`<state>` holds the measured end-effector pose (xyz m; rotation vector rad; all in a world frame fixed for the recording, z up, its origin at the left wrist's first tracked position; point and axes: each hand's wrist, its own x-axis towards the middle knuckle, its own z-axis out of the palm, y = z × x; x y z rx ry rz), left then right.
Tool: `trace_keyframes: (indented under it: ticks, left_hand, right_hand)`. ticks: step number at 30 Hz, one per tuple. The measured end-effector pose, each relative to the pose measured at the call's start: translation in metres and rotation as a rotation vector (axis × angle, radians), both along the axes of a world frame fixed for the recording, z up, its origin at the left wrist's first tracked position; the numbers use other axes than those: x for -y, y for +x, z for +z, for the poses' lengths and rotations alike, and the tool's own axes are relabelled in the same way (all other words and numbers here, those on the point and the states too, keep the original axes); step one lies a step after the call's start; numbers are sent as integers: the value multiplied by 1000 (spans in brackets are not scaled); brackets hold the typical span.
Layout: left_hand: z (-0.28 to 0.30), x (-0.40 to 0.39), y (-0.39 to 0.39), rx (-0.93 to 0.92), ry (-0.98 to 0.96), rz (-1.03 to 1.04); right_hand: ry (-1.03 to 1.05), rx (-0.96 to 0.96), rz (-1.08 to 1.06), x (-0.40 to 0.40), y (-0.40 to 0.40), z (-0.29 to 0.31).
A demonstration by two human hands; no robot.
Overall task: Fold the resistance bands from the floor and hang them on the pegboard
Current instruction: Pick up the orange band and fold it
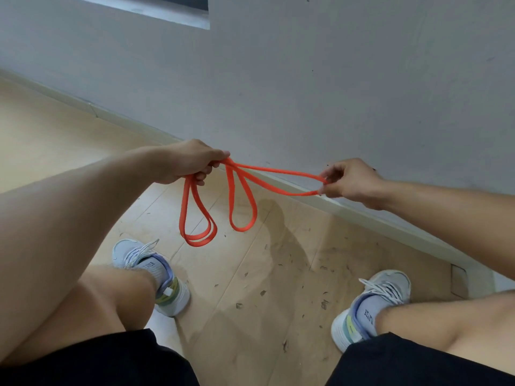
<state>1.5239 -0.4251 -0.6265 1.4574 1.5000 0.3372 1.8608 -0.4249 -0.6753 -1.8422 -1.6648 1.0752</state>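
Note:
An orange resistance band (274,178) stretches between my two hands above the wooden floor. My left hand (189,161) grips a bunch of its strands in a closed fist, and folded loops hang down from that fist toward the floor. My right hand (352,181) pinches the far end of one loop between thumb and fingers, pulling it out to the right. The pegboard is not in view.
A grey wall (306,79) with a white baseboard (376,215) runs diagonally just ahead. My two feet in light sneakers (152,274) stand apart on the wooden floor (264,288), which shows small dark scuffs. A dark window edge (167,6) sits at the top.

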Motion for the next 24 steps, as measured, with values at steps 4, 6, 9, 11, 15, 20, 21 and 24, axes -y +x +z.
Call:
trace_keyframes:
  ticks: [4, 6, 9, 11, 15, 20, 21, 24]
  left_hand:
    - [0, 3, 3, 17, 16, -72]
    - [1, 6, 6, 3, 23, -126]
    - [6, 12, 15, -8, 30, -193]
    - [9, 15, 22, 5, 26, -213]
    - [16, 24, 37, 6, 35, -266]
    - [22, 32, 48, -39, 75, -396]
    - [23, 33, 49, -58, 91, -426]
    - [22, 35, 50, -110, 147, -463]
  right_hand:
    - [-326, 50, 215, 10, 2, -11]
    - [-425, 123, 356, 13, -2, -12]
    - [-454, 208, 487, 16, -11, -9]
    - [-349, 211, 491, 17, -19, -4]
    - [-115, 17, 444, 17, -39, 11]
    - [-153, -139, 564, 24, -58, 24]
    - [-161, -148, 577, 25, -60, 25]
    - [-145, -190, 555, 28, -60, 26]
